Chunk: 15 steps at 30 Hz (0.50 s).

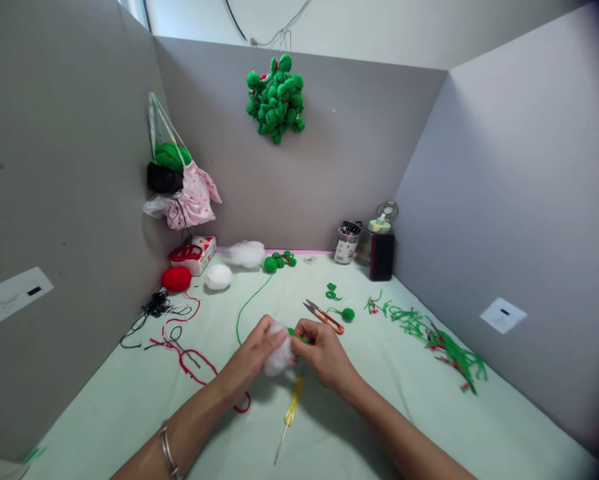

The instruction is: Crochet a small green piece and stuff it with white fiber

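Observation:
My left hand (259,350) is closed around a tuft of white stuffing (279,357), which bulges out below the fingers. Against it, my right hand (322,350) pinches a small green crocheted piece (299,337), mostly hidden by the fingers. A bit of red shows just under that piece. Both hands meet above the middle of the table. Below them lies a crochet hook with a yellow handle (293,405), its metal shaft toward me. Orange-handled scissors (324,316) rest just beyond my right hand, beside a small green crocheted ball (348,315).
Red yarn (199,363) and black yarn (156,305) trail at left, near a red ball (176,279) and a white ball (218,277). More stuffing (246,255) lies at the back. Green yarn scraps (439,337) spread at right. A phone (382,257) stands by a pen cup (346,245).

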Available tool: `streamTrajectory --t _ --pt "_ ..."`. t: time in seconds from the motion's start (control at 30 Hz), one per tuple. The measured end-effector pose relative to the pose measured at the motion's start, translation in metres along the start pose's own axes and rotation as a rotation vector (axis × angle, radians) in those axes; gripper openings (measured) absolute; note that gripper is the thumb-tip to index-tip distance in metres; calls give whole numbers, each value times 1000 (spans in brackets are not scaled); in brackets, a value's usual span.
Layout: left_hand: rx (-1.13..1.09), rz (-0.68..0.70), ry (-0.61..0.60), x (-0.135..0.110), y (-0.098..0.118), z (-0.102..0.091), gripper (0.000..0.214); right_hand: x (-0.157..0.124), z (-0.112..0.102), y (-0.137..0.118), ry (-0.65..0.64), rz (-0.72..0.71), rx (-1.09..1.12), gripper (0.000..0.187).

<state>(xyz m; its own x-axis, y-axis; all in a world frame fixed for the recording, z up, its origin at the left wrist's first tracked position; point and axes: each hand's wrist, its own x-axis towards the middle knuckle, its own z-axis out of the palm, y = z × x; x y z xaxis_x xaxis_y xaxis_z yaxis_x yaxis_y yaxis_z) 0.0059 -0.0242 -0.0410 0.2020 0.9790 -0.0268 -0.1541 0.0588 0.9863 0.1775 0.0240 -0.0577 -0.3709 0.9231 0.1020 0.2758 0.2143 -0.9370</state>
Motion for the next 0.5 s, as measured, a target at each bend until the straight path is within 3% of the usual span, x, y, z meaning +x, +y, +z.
streamTrajectory --t 0.2,0.5 --pt "74 26 9 7 -5 -7 55 -5 -7 -13 -69 -25 59 32" --pt "183 81 185 13 -14 -4 31 -15 0 -28 -195 -72 41 21"
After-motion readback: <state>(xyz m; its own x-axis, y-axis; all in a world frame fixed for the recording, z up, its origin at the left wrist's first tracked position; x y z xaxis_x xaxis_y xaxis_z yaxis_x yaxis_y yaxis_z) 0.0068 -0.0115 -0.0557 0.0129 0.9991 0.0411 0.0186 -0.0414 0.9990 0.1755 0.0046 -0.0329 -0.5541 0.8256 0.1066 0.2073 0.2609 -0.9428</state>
